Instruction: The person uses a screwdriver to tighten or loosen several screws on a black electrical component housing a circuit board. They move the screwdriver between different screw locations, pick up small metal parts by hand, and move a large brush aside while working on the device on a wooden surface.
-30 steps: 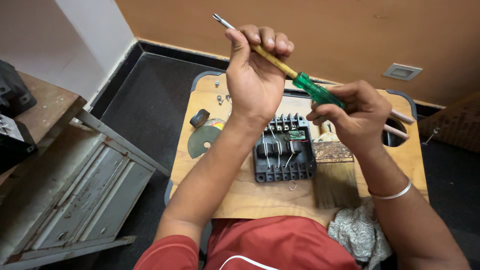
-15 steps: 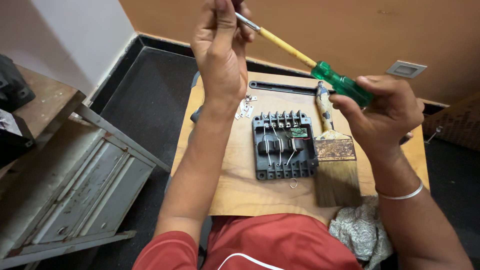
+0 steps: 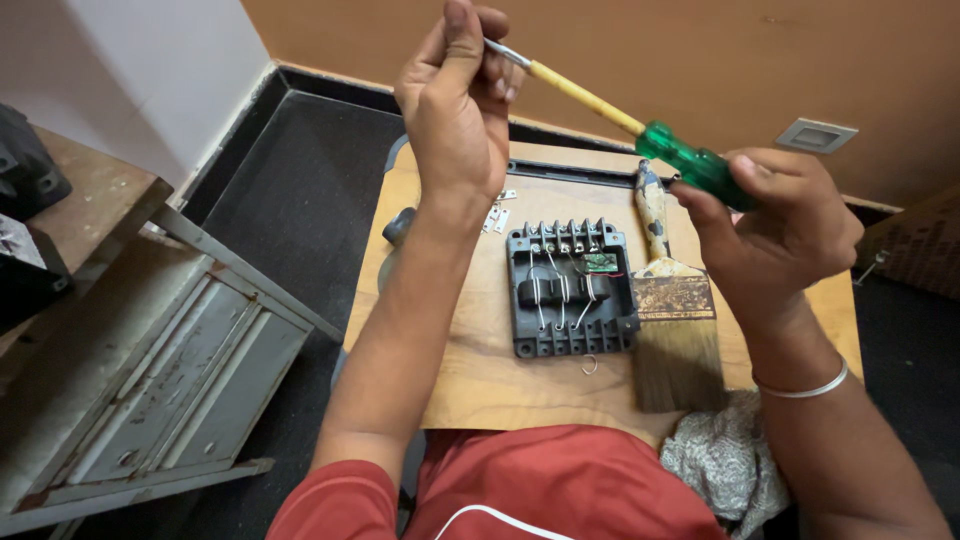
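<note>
we hold the screwdriver raised above the desk, our right hand closed around its green handle and our left hand fingers pinching the metal tip, seemingly to steady it, over the black terminal block beside the paintbrush.

The screwdriver has a glossy green plastic handle and metal tip; the board is smooth matt wood.
</note>
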